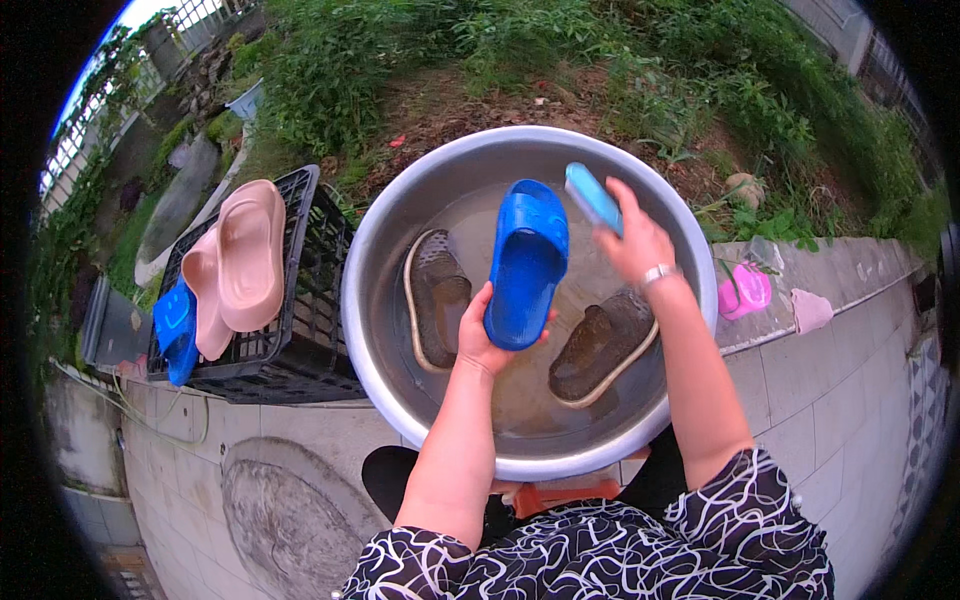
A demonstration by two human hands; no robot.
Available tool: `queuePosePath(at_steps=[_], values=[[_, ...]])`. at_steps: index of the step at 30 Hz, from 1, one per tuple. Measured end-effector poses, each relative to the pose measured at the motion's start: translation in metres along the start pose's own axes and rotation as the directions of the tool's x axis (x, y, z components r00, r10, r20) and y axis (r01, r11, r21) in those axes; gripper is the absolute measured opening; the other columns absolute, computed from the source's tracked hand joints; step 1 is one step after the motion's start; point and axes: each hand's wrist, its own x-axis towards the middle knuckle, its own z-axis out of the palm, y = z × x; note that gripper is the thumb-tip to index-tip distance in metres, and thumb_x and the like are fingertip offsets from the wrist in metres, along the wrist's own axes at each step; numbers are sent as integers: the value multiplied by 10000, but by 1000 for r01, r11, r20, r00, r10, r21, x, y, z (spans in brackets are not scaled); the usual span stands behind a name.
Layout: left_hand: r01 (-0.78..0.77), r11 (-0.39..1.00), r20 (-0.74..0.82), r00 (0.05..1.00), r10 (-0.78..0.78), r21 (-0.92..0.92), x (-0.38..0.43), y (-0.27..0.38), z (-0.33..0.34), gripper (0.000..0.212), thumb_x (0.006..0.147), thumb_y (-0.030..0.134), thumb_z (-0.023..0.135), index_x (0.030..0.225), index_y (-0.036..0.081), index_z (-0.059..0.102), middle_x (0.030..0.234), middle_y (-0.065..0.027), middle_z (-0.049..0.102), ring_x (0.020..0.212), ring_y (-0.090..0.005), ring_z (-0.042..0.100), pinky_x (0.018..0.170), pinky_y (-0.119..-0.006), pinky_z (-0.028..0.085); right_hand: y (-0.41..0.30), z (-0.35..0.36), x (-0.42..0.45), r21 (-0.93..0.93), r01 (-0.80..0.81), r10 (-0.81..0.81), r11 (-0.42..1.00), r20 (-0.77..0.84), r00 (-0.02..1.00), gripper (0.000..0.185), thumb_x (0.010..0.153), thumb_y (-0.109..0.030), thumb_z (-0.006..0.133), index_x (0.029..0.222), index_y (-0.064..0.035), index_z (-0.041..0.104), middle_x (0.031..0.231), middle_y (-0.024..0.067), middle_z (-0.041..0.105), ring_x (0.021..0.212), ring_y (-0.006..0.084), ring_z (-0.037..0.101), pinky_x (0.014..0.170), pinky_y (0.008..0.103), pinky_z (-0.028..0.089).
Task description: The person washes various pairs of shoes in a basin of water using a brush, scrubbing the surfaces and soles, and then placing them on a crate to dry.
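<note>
My left hand [487,330] grips the heel end of a blue slide sandal [525,277], held sole down above a wide metal basin [375,330]. To its right, my right hand [637,244] holds a light-blue brush [592,195], slightly blurred; its bristles cannot be made out. The brush is apart from the sandal. Inside the basin, in shallow murky water [517,405], sit two dark shoes with pale soles: one shoe [439,300] at the left and the other shoe [600,349] at the right.
Left of the basin, a black plastic crate [315,300] carries pink slippers [251,255] and another blue slide [176,326]. On the concrete ledge [847,262] at right are a bright pink container [746,291] and a pink cloth [811,311]. Plants [540,37] grow behind.
</note>
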Motion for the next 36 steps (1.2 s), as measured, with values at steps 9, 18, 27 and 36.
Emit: queuePosePath(at_steps=[9, 18, 27, 36], values=[[-227, 972, -115, 969, 219, -63, 3, 1, 0, 525, 796, 403, 322, 1137, 7, 378, 1045, -201, 481, 911, -383, 486, 769, -460, 402, -40, 58, -98, 67, -8, -20, 998, 404, 914, 306, 795, -291, 416, 1092, -240, 470, 850, 148, 569, 778, 314, 550, 687, 408, 433], [-293, 955, -432, 858, 278, 32, 16, -8, -26, 337, 800, 328, 396, 973, 64, 515, 944, -84, 567, 851, -225, 544, 784, -352, 419, -30, 118, -31, 15, -253, 239, 967, 268, 933, 285, 813, -301, 377, 1073, -230, 470, 938, 144, 553, 866, 315, 529, 729, 416, 413], [-284, 946, -447, 833, 325, 159, 0, 4, -39, 431, 796, 421, 346, 1041, 89, 469, 961, -115, 543, 838, -320, 530, 679, -449, 434, 35, 144, -36, 532, -592, 114, 605, 678, 726, 350, 813, -225, 425, 1141, -104, 406, 767, 70, 529, 587, 128, 485, 547, 244, 430], [-295, 955, -420, 867, 267, -1, 0, 3, -23, 487, 803, 469, 306, 1076, 92, 447, 991, -117, 531, 820, -353, 527, 691, -465, 418, 36, 184, -49, 534, -510, 342, 674, 386, 857, 360, 787, -263, 450, 1115, -113, 453, 1021, 188, 512, 946, 323, 493, 803, 367, 389]])
